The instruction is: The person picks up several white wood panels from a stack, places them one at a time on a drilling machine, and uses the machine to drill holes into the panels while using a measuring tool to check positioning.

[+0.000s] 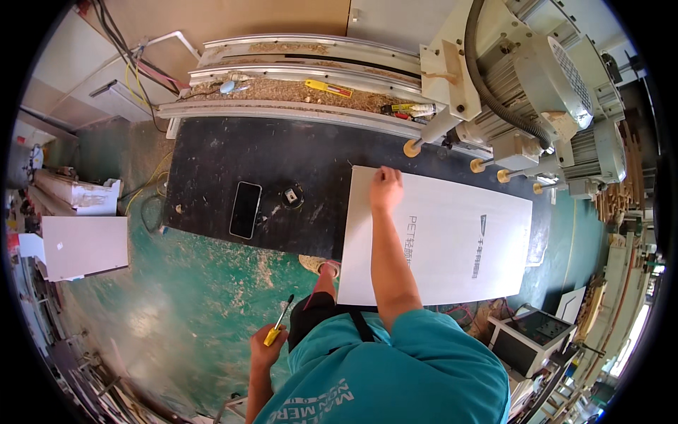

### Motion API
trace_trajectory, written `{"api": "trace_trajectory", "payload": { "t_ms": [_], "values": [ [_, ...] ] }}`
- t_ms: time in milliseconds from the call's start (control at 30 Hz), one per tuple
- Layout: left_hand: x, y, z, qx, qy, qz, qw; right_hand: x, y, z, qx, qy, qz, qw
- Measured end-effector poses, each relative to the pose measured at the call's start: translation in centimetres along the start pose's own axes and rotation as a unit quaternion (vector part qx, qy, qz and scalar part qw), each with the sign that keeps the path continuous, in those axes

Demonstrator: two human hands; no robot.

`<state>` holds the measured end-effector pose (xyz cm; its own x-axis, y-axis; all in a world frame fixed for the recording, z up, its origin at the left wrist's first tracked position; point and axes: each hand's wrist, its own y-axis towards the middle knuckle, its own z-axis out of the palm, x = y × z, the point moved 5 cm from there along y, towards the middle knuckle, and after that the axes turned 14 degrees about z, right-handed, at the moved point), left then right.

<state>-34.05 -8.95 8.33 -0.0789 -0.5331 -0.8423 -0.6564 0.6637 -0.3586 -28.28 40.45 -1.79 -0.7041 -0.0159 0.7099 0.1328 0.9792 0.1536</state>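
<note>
The white panel (452, 230) lies flat over the right part of the dark desk (212, 152), its near edge reaching past the line of the desk's near edge, close to the person's waist. Its long axis runs left to right, the right end slanting slightly toward the person; 2 lines of dark print cross it. The right hand (386, 189) is at the panel's far edge, near the far left corner, fingers curled in; whether they grip the edge or only rest there, I cannot tell. Left of the panel, bare desk surrounds a small round fitting (292, 196) and a phone (245, 210). Beyond, a metal rail (282, 108) bounds the desk, and at the far right a machine (544, 92) overhangs it. The left hand (267, 342), over open green floor (191, 283), is closed around the handle of a yellow screwdriver (272, 335), whose shaft points away from the person and slightly right, clear of the desk.
</note>
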Motion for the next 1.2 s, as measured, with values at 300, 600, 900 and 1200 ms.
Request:
{"api": "trace_trajectory", "payload": {
  "t_ms": [300,600,900,1200],
  "values": [
    [1.9,-1.6,0.7,0.018,0.051,-0.005,0.999,2.5,-1.5,2.1,0.161,0.07,-0.239,0.955],
    [-0.4,-6.3,5.2,-0.023,0.072,-0.016,0.997,-2.5,-6.5,-0.2,0.263,0.041,-0.295,0.918],
    [0.2,-17.4,12.7,-0.128,0.028,-0.099,0.986,-7.3,-20.0,-9.6,0.404,0.072,-0.447,0.795],
    [2.1,-25.0,16.3,-0.182,-0.051,-0.155,0.97,-4.9,-15.9,-6.8,0.338,0.001,-0.323,0.884]
  ]
}}
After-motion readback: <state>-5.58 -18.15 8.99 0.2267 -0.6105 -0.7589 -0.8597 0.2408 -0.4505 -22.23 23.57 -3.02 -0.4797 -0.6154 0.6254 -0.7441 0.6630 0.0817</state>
